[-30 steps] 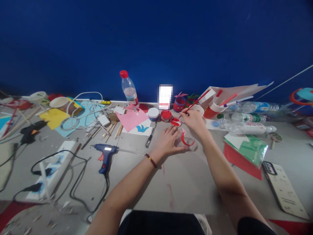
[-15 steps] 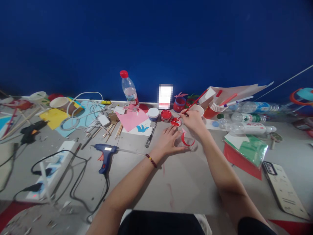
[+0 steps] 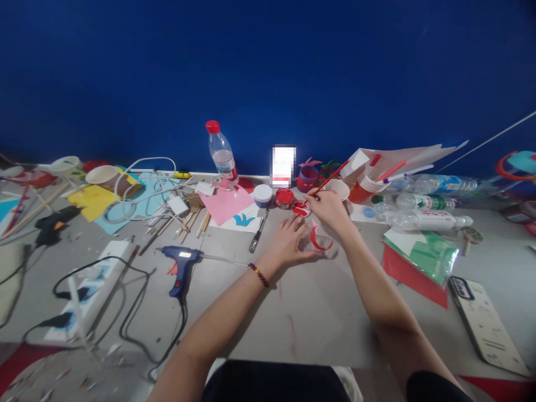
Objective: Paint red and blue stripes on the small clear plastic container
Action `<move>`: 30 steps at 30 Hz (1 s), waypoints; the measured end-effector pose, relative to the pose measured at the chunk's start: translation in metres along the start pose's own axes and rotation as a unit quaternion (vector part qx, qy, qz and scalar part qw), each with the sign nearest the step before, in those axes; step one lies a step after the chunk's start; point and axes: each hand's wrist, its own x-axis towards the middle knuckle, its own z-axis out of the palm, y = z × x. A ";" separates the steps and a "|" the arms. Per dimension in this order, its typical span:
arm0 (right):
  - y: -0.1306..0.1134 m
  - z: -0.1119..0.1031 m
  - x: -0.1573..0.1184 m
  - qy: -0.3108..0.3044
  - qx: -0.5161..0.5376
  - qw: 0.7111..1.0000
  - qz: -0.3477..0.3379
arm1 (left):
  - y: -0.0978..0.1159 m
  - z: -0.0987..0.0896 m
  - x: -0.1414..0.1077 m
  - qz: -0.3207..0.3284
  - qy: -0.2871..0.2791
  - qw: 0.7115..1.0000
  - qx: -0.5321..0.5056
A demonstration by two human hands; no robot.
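Okay, we had both forearms reaching forward over the gray table (image 3: 318,312), angled inward from either side, hands close but apart near the middle. Our left hand (image 3: 288,241) lay low, back of the hand up, wrist near the tabletop, a dark beaded bracelet (image 3: 259,274) round it. Its thumb and forefinger were spread round the near-left side of the clear cup (image 3: 321,240), the other fingers stretched forward toward the paint lid (image 3: 301,209). The cup sat on the table just in front of the right forearm's inner side, with a red band and a small pink tip on it.

Our right hand (image 3: 329,209) was bent in at the wrist, beyond the cup, with thumb and fingers pinching the red brush (image 3: 333,178) low down. The handle slanted up and to the right; the brush's lower end was by the lid, but we couldn't tell if it touched.

Red smears marked the white lid, which lay just right of the open red paint jar (image 3: 285,197). Left of that we had the white-topped jar (image 3: 262,195). Farther left lay the black pen (image 3: 258,231) and the blue glue gun (image 3: 181,268). Beyond our right hand stood a paper cup (image 3: 340,190).
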 end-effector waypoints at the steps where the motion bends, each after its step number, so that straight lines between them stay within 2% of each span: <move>1: -0.002 -0.003 -0.001 0.001 0.001 1.000 0.004 | 0.000 0.000 0.000 -0.002 -0.001 1.000 -0.001; 3: -0.006 -0.010 -0.004 0.015 0.011 1.000 0.001 | 0.000 0.000 -0.001 -0.003 -0.004 1.000 -0.003; 6: -0.011 -0.019 -0.009 0.066 0.059 0.995 -0.043 | -0.001 -0.001 -0.001 -0.001 -0.007 1.000 -0.008; 10: -0.014 -0.020 -0.012 0.108 0.159 0.977 -0.096 | -0.001 -0.002 -0.003 -0.005 -0.013 1.000 -0.012; 14: -0.018 -0.012 -0.012 0.053 0.216 0.973 -0.066 | -0.001 -0.003 -0.004 -0.003 -0.018 1.000 -0.011; 18: -0.017 -0.010 -0.009 0.009 0.219 0.976 -0.014 | -0.001 -0.002 -0.007 0.007 0.001 1.000 -0.013; 22: -0.014 -0.011 -0.008 -0.067 0.241 0.968 0.011 | -0.001 -0.001 -0.009 0.008 0.004 1.000 -0.012; 26: -0.015 -0.010 -0.010 -0.045 0.236 0.970 0.030 | -0.003 0.000 -0.011 0.008 0.003 1.000 -0.006; 30: -0.015 -0.009 -0.012 -0.062 0.248 0.966 0.033 | -0.002 -0.001 -0.012 0.007 -0.001 1.000 -0.004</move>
